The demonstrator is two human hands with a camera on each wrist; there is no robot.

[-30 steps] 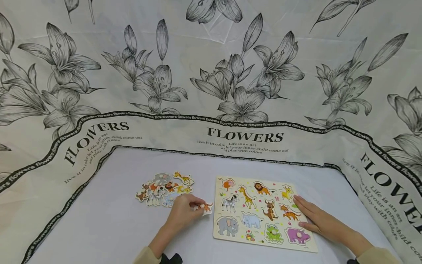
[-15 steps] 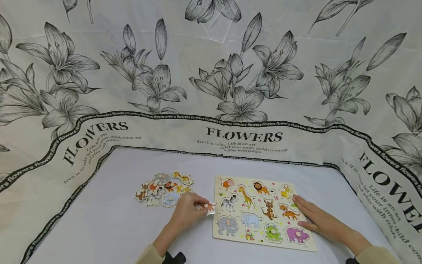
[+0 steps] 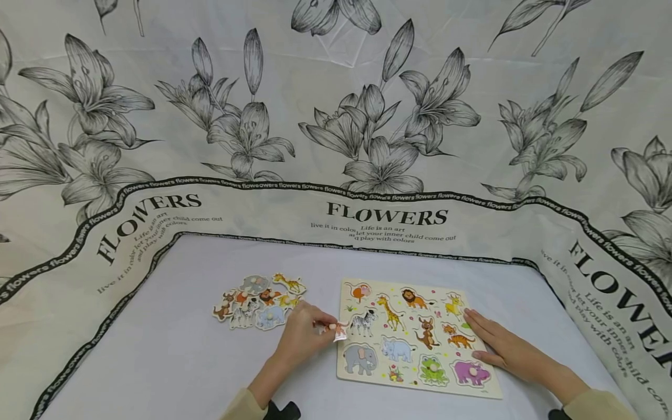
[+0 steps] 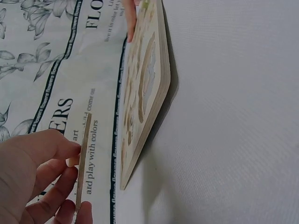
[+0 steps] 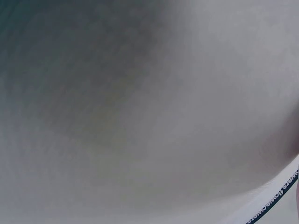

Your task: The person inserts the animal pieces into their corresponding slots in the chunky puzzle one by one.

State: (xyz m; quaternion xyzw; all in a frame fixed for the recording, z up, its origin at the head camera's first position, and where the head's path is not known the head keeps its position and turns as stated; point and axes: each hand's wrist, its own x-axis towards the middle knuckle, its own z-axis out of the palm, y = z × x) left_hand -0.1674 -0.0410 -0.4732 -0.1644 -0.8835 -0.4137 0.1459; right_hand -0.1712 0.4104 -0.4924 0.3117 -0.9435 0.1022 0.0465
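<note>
In the head view my left hand (image 3: pixel 304 333) holds an orange animal puzzle piece (image 3: pixel 340 331), apparently a tiger, at the left edge of the wooden animal puzzle board (image 3: pixel 412 388). The left wrist view shows my thumb and fingers pinching the pale knob of this thin wooden piece (image 4: pixel 83 161), seen edge-on and apart from the board (image 4: pixel 161 88). My right hand (image 3: pixel 511 353) rests with extended fingers on the board's right edge. A purple hippo piece (image 3: pixel 464 374) and a green frog piece (image 3: pixel 427 376), both knobbed, sit in the board's bottom row.
Left of the board lies a heap of several knobbed animal pieces, among them an elephant (image 3: pixel 254 284), a giraffe (image 3: pixel 289 282), a zebra (image 3: pixel 241 315) and a rhino (image 3: pixel 269 318). A white tablecloth (image 3: pixel 173 350) with a flower-printed border covers the table. The right wrist view is mostly blurred cloth.
My left hand has carried the orange piece a little to the right, up to the board's left edge. The right hand keeps its place on the board.
</note>
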